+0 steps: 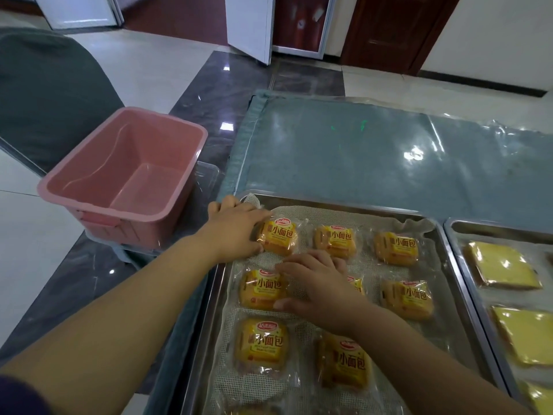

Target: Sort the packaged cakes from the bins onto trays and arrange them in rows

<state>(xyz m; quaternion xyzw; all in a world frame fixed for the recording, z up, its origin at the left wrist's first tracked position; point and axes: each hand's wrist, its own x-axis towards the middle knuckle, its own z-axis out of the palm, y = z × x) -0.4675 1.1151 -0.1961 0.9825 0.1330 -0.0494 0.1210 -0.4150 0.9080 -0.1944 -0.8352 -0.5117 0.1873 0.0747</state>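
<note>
The fingers (254,215) and thumb of the left hand (236,227) are curling round the left edge of the corner cake (279,238), gripping it at the far-left corner of the tray (329,204). The fingers (291,265) of the right hand (321,289) are lying fairly straight and spread, gripping nothing, and resting flat on the middle cake (356,284) of row 2, which is mostly hidden under the palm. Around them, 8 yellow packets are showing clearly in 3 rows on a white mesh liner (389,218). A 2nd tray (457,238), just beside on the right, is carrying yellow slabs (502,265). Both trays are sitting on the plastic-covered bench (359,151). A pink bin (125,178) is standing to the left.
</note>
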